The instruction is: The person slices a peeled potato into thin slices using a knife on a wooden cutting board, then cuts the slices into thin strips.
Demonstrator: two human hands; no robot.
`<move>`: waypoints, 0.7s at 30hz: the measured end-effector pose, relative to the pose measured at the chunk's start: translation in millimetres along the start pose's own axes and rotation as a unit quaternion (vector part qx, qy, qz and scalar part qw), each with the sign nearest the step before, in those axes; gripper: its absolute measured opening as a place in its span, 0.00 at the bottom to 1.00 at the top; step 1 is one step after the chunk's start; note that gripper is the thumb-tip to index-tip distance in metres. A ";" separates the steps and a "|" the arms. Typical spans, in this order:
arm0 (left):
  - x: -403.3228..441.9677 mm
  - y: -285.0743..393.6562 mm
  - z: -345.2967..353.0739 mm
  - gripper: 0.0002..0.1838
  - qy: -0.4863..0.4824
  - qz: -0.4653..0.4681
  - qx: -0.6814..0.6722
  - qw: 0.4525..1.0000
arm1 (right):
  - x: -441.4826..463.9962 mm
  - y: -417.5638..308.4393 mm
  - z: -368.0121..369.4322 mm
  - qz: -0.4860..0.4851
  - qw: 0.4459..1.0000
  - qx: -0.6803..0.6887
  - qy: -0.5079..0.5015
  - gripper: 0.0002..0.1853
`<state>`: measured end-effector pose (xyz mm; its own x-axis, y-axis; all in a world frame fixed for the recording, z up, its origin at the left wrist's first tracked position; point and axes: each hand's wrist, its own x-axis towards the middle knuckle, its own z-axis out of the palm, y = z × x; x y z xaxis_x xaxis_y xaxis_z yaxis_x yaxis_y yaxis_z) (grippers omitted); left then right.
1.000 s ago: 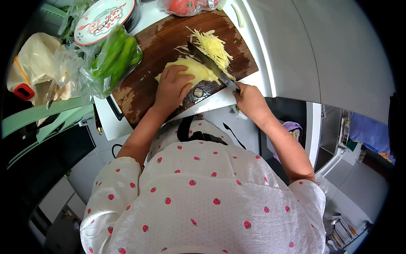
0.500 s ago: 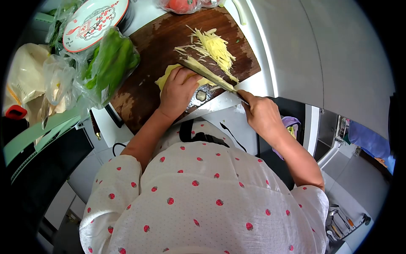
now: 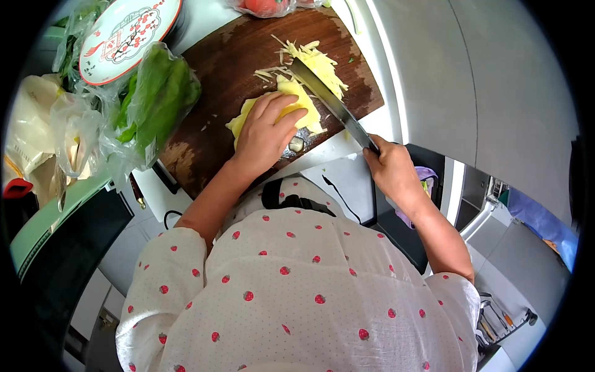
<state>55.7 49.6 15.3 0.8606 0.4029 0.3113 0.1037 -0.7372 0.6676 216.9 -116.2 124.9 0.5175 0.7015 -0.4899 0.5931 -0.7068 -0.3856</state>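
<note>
My right hand (image 3: 394, 170) grips the handle of a large knife (image 3: 338, 106), whose blade slants up and left over the wooden cutting board (image 3: 217, 62). Beside the blade, at its upper right, lies a heap of thin pale-yellow strips (image 3: 319, 65). Yellow slices (image 3: 302, 99) spread on the board to the left of the knife. My left hand (image 3: 266, 129) rests on them with its fingers spread, and partly covers them. A small pale chunk (image 3: 296, 144) sits near the board's front edge.
A plastic bag of green peppers (image 3: 155, 99) and a patterned plate (image 3: 127, 38) stand left of the board. Bagged red tomatoes (image 3: 265, 6) lie behind it. A cream bag (image 3: 31, 118) is at the far left. Hanging utensils (image 3: 499, 316) show at lower right.
The knife has moved right, away from the slices and up to the strip heap. My right hand has shifted right and down. My left hand's fingers have spread over the slices.
</note>
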 end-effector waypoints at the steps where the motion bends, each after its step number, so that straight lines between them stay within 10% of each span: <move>1: 3.3 -1.7 -0.3 0.18 -0.014 0.004 0.000 1.000 | 3.1 1.7 2.8 0.000 1.000 -0.002 -0.008 0.15; 21: 6.1 -5.2 6.7 0.17 -0.028 0.003 0.020 0.999 | 1.7 0.1 -3.4 -0.064 0.995 -0.069 -0.013 0.17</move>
<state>63.8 52.2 9.2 0.8877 0.3680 0.2767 0.1172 -0.7618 0.6371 220.0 -114.7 126.7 0.4172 0.7819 -0.4633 0.7334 -0.5907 -0.3365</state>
